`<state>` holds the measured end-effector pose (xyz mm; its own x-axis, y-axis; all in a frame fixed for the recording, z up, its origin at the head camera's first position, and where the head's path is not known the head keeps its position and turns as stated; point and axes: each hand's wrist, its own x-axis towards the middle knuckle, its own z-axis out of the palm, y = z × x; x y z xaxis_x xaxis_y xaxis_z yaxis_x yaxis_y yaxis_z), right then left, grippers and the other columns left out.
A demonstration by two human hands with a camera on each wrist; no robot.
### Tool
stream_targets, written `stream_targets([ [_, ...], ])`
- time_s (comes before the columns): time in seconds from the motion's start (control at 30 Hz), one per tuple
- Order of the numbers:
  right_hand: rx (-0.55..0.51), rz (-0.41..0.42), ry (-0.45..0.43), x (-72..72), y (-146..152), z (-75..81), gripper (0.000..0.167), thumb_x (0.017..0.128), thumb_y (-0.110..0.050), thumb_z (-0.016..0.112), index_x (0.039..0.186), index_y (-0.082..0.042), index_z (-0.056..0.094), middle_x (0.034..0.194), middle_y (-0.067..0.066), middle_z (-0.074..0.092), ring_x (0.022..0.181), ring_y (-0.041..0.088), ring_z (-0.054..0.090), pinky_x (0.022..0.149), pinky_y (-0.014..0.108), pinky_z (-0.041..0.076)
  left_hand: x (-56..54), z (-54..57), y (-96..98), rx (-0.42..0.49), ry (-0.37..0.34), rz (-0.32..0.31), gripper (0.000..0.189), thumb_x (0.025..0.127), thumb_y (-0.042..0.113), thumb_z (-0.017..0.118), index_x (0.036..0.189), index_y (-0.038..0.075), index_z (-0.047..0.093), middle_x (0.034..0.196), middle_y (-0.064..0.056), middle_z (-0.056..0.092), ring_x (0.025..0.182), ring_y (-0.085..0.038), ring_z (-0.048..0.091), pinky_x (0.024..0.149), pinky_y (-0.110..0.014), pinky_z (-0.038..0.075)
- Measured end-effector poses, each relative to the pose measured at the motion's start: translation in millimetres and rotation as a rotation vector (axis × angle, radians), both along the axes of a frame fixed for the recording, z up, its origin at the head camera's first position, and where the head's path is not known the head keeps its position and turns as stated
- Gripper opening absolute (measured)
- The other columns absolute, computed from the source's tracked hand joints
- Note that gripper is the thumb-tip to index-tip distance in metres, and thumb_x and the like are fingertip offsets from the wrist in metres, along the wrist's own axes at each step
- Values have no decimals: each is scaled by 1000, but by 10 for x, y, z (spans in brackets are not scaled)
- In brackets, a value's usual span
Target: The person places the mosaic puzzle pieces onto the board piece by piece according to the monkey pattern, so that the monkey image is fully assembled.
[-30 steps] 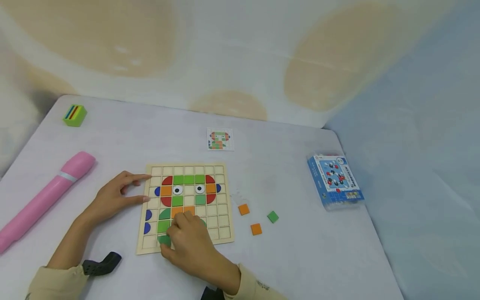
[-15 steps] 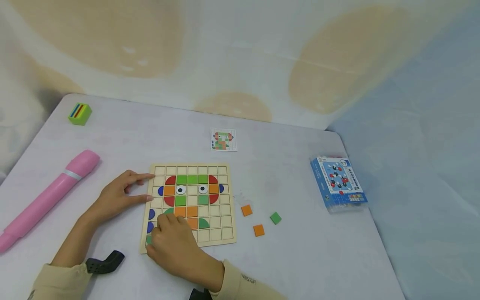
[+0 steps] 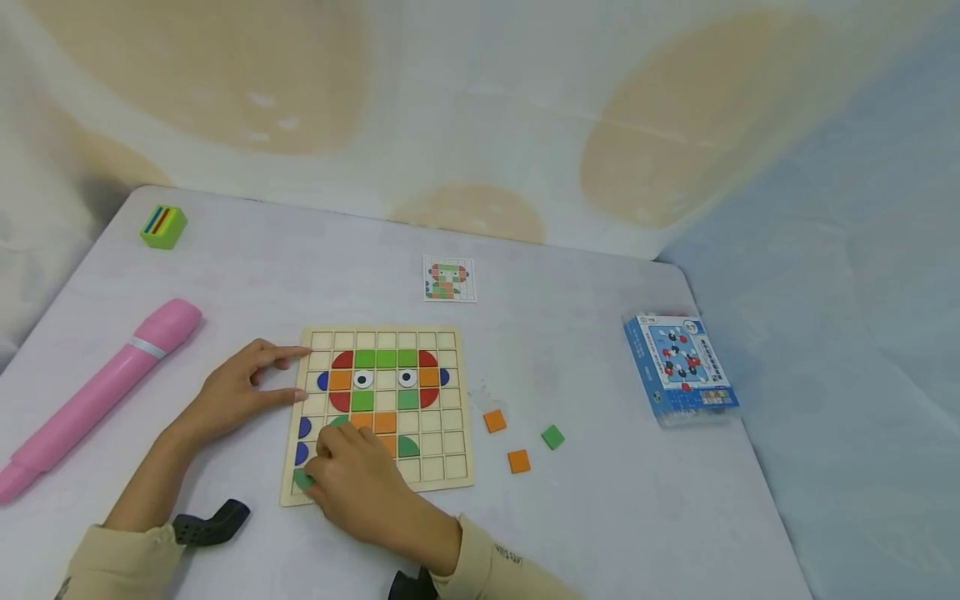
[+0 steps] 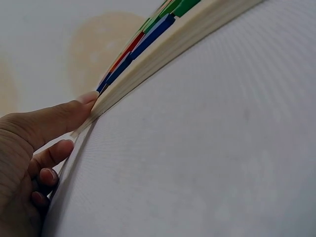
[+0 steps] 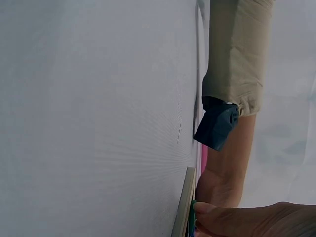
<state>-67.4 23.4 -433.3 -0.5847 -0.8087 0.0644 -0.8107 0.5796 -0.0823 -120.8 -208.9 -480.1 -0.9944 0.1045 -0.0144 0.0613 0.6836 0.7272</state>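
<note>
A wooden grid board point(image 3: 438, 471) carries coloured tiles and two eye pieces. Along its left edge, my left hand point(image 3: 236, 387) touches the frame with thumb and index finger spread apart. In the left wrist view the thumb point(image 4: 74, 111) lies against the board's rim. My right hand point(image 3: 356, 479) is over the board's lower left, fingers bent, pinching a green rounded tile point(image 3: 302, 479) at the bottom-left corner cell. From the right wrist view, the thumb point(image 5: 222, 217) is on this tile at the board's edge. The hand hides several tiles in the lower rows.
Two orange squares point(image 3: 519, 461) and a green square point(image 3: 552, 437) lie right of the board. A pattern card point(image 3: 449, 279) lies behind it. A blue box point(image 3: 681, 367) stands far right, a pink tube point(image 3: 105, 396) lies left, and a green block point(image 3: 163, 227) stands back left.
My right hand has moved left, bringing the green rounded tile from the second column into the bottom-left corner cell. The left hand stays at the board's edge. The head view has shifted slightly.
</note>
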Motion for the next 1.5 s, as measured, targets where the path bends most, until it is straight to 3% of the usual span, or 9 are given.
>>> stream_targets([
  [0.33, -43, -28, -52, -25, 66, 33, 17, 89, -39, 73, 99, -27, 77, 95, -10, 55, 90, 4, 47, 76, 16, 34, -15, 2, 12, -4, 7, -1, 59, 83, 42, 79, 136, 23, 61, 101, 1, 50, 85, -13, 35, 68, -31, 31],
  [0.5, -49, -55, -103, -31, 261, 104, 21, 90, -40, 73, 103, -24, 75, 98, -10, 53, 93, 6, 46, 80, 18, 35, -2, -16, 2, -6, 7, -1, 60, 82, 42, 80, 136, 23, 61, 101, 1, 50, 85, -12, 35, 67, -30, 31],
  [0.73, -88, -263, -137, -168, 885, 161, 25, 88, -32, 77, 108, -18, 76, 104, -5, 58, 101, 13, 48, 92, 33, 43, -9, -21, 5, -19, -3, -11, 60, 83, 44, 79, 136, 24, 61, 102, 1, 49, 85, -12, 34, 67, -31, 30],
  [1.0, -170, -479, -89, -325, 1569, 106, 31, 74, -17, 88, 101, -9, 76, 102, 2, 59, 98, 18, 50, 86, 36, 42, -17, -41, -7, -28, -22, -4, 61, 83, 45, 78, 137, 24, 60, 104, 2, 48, 87, -12, 34, 67, -31, 30],
  [1.27, -143, -533, -72, -403, 1729, 28, 37, 75, -18, 88, 109, -8, 75, 105, 7, 59, 98, 22, 49, 83, 36, 44, -2, -53, -35, -15, -11, -8, 60, 83, 42, 79, 137, 22, 60, 102, 1, 47, 85, -11, 32, 65, -31, 29],
  [1.5, -107, -542, -59, -402, 1765, -4, 24, 77, -19, 86, 98, -9, 79, 102, 5, 58, 96, 21, 48, 81, 35, 43, -17, -54, -17, -14, -14, -5, 61, 83, 40, 79, 138, 22, 59, 103, 1, 46, 87, -11, 32, 66, -31, 29],
])
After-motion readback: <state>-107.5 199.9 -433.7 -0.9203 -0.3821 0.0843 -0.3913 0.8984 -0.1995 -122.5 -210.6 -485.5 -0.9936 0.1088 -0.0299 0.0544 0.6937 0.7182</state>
